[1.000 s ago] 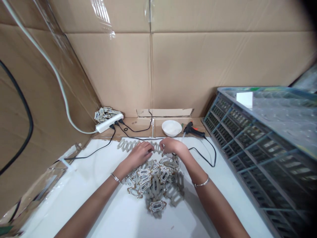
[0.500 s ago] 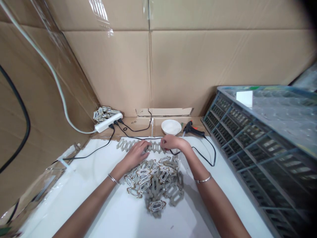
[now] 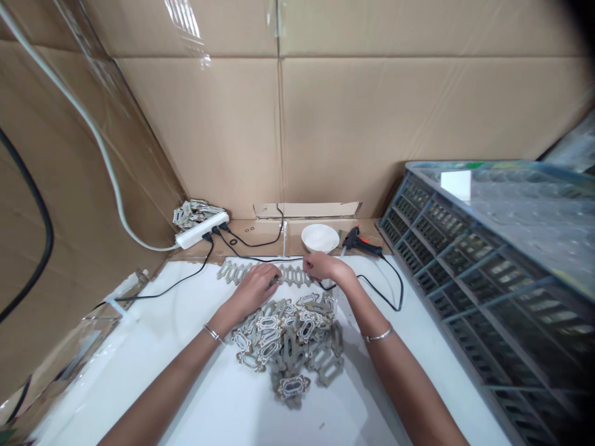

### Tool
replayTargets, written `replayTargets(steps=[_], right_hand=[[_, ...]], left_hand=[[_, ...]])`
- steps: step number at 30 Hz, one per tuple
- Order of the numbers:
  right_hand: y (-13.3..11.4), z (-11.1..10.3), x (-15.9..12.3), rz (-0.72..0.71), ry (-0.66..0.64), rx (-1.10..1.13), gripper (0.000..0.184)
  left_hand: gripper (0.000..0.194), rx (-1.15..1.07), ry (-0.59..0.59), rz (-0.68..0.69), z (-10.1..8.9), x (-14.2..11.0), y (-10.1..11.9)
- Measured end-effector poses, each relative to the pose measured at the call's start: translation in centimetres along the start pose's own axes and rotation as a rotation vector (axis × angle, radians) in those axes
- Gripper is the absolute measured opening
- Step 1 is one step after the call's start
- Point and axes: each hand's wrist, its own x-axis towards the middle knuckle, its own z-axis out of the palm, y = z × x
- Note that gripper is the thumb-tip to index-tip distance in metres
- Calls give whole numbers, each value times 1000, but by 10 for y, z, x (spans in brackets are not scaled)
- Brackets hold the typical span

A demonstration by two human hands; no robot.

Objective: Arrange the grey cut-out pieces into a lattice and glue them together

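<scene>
A row of small grey pieces with elongated openings [image 3: 295, 275] lies side by side along the far edge of the white table. My left hand [image 3: 255, 285] rests over the middle of this row, fingers curled, with a grey piece showing under the fingertips. At the row's right end is my right hand [image 3: 321, 266], its fingers pinched together; what they hold is hidden. Nearer to me, between my forearms, lies a loose heap of similar pieces [image 3: 288, 334], several showing a white-and-brown patterned face.
Behind the row stand a white bowl [image 3: 320, 238] and a black glue gun [image 3: 360, 243] with its cord. A white power strip [image 3: 202, 230] with plugs sits at the back left beside more pieces [image 3: 190, 212]. A grey plastic crate [image 3: 446, 248] flanks the right; cardboard walls enclose the back and left.
My left thumb has drawn in toward the fingers at the row. My right hand stays at the row's right end with little movement. The heap is unchanged.
</scene>
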Motion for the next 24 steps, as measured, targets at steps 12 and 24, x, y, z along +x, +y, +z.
replayTargets(steps=[12,24], right_hand=[[-4,2,4,-41,-30,-82,29],[-5,-4,-1,-58,96,-66,32]], left_hand=[[22,54,-21,37,0,-2,3],[24,143,43,-3,-49,-1,43]])
